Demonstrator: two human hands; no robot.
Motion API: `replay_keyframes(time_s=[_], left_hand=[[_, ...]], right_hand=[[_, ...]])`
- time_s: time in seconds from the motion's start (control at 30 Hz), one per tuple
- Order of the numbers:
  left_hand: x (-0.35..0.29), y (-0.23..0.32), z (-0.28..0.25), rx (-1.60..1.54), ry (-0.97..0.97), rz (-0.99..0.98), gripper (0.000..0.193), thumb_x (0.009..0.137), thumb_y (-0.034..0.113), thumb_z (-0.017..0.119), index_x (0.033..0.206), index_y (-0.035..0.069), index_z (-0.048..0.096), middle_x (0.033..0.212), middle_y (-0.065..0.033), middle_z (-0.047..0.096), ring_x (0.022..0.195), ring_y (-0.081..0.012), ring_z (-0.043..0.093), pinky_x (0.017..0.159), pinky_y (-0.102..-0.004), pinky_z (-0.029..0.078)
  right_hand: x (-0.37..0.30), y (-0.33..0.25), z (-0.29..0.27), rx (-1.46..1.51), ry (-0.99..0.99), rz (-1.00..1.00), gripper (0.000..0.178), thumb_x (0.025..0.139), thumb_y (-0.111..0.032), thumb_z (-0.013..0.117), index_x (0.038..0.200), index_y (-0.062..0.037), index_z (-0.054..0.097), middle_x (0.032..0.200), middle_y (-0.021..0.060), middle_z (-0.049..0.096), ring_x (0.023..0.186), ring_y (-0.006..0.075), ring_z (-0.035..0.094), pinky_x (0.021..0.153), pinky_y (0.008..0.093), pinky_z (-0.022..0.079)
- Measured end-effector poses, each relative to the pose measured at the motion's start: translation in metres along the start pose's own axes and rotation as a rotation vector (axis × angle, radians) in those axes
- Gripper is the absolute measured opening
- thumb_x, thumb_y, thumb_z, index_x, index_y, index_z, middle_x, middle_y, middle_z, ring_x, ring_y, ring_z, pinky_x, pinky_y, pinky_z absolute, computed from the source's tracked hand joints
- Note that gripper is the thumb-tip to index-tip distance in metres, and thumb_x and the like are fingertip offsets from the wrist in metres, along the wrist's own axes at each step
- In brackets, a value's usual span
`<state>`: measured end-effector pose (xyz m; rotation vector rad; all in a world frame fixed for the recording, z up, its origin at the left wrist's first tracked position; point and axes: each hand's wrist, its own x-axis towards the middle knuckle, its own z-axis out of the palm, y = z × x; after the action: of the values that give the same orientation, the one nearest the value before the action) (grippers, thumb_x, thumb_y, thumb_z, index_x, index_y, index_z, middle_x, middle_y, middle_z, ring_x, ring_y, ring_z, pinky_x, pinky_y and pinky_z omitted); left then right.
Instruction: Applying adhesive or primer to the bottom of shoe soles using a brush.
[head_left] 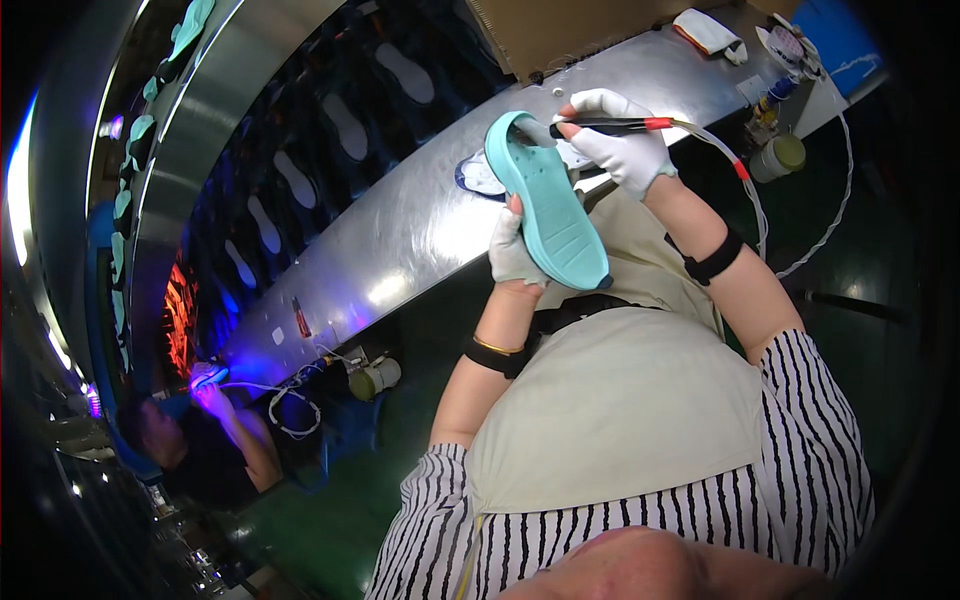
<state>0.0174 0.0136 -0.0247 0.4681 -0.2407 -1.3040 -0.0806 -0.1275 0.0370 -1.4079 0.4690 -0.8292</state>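
A turquoise foam shoe sole [560,222] is tilted up in front of me, its inner side facing up. My left hand [512,252], in a white glove with bare fingertips, is closed around the sole's lower left edge. In my gloved right hand [628,155] is a slim black-handled brush [610,126] with a red band and white tubing. Its pale tip reaches into the sole's upper end; whether it touches the surface I cannot tell. Partly hidden behind the sole, a white piece with a dark-blue edge [478,177] lies on the metal bench.
The long metal bench [430,235] runs beside a conveyor [350,125] carrying pale soles. A cardboard box [570,35] stands at the back, with a white cloth [712,35] to its right. White tubing [765,215] hangs at right. A co-worker [215,445] holds a shoe piece at far left.
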Motion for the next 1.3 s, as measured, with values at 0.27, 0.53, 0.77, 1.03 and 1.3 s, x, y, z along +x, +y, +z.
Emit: replay_keyframes(time_s=[0.27,0.53,0.77,1.03,1.3], left_hand=[[0.005,-0.002,0.009,-0.006,0.216,0.083,0.064,0.093,0.06,0.036,0.132,0.01,0.043,0.122,-0.0106,0.054,0.108,-0.0248,0.057,0.091,-0.0382,0.049],[0.021,0.009,0.005,0.015,0.131,0.262,0.065,0.093,0.058,0.036,0.134,0.008,0.041,0.126,-0.0149,0.053,0.114,-0.0288,0.053,0.099,-0.0417,0.043],[0.025,0.022,-0.001,-0.085,0.061,0.223,0.069,0.091,0.059,0.034,0.139,0.009,0.036,0.133,-0.0174,0.048,0.119,-0.0349,0.05,0.105,-0.0488,0.037],[0.027,0.039,0.005,-0.13,0.035,0.16,0.074,0.088,0.066,0.038,0.134,0.008,0.043,0.121,-0.0161,0.056,0.113,-0.0359,0.054,0.101,-0.0506,0.04],[0.023,0.051,0.023,-0.09,0.022,0.15,0.069,0.086,0.06,0.047,0.131,0.008,0.047,0.122,-0.0159,0.056,0.111,-0.0342,0.054,0.097,-0.0493,0.044]], right_hand=[[-0.014,-0.002,0.003,-0.122,-0.189,-0.061,0.016,0.08,-0.008,0.071,0.094,-0.0041,0.064,0.088,0.0038,0.067,0.082,0.0102,0.063,0.077,0.0251,0.05],[-0.032,-0.01,0.007,-0.333,-0.358,-0.268,0.014,0.075,-0.002,0.068,0.087,-0.0051,0.062,0.09,0.0069,0.064,0.088,0.0164,0.062,0.081,0.0273,0.048],[-0.041,-0.009,0.005,-0.213,-0.341,-0.187,0.015,0.074,-0.003,0.071,0.087,-0.0064,0.065,0.085,0.0052,0.064,0.084,0.0172,0.061,0.08,0.0279,0.048],[-0.044,-0.009,0.003,-0.094,-0.295,0.007,0.01,0.08,-0.006,0.071,0.087,-0.004,0.064,0.088,0.003,0.065,0.085,0.0102,0.06,0.078,0.0245,0.047],[-0.04,-0.011,0.0,-0.028,-0.209,0.234,0.011,0.079,-0.008,0.072,0.087,-0.0037,0.067,0.086,0.0014,0.066,0.08,0.0085,0.06,0.075,0.0254,0.049]])
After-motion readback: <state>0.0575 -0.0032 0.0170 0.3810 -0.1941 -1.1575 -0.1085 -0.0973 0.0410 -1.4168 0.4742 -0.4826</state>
